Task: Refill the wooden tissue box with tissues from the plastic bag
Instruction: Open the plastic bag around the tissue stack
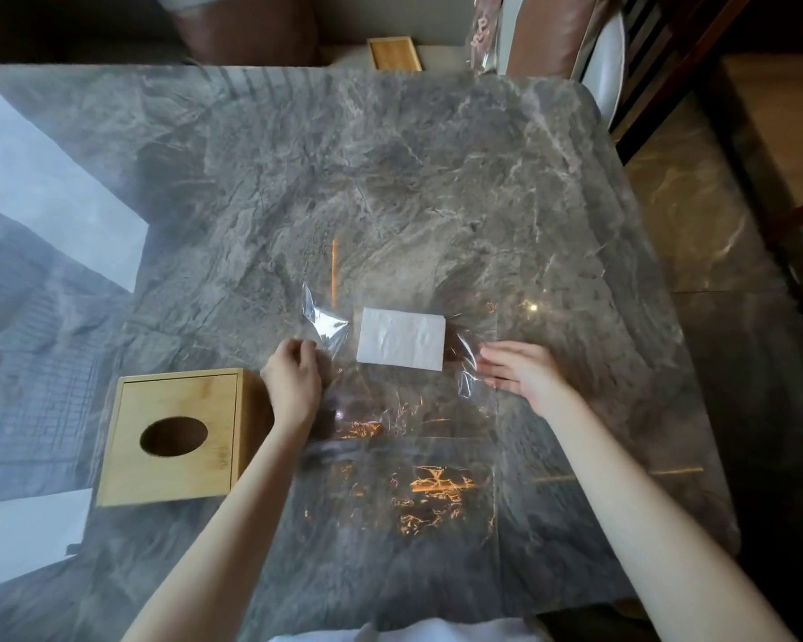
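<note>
A stack of white tissues (400, 338) lies in the far end of a clear plastic bag (404, 437) spread flat on the grey marble table (436, 178). My left hand (293, 386) pinches the bag's plastic just left of the tissues. Right of the stack, my right hand (525, 377) rests on the bag with its fingers stretched out flat. The wooden tissue box (177, 437), with an oval hole in its top, stands at the left, beside my left wrist.
A flat wooden panel (394, 53) lies beyond the table's far edge. A brown seat (246, 34) and a second clear bag (483, 34) are at the back. Dark chair slats (659, 62) stand at the right. White paper (19, 539) lies at the left edge.
</note>
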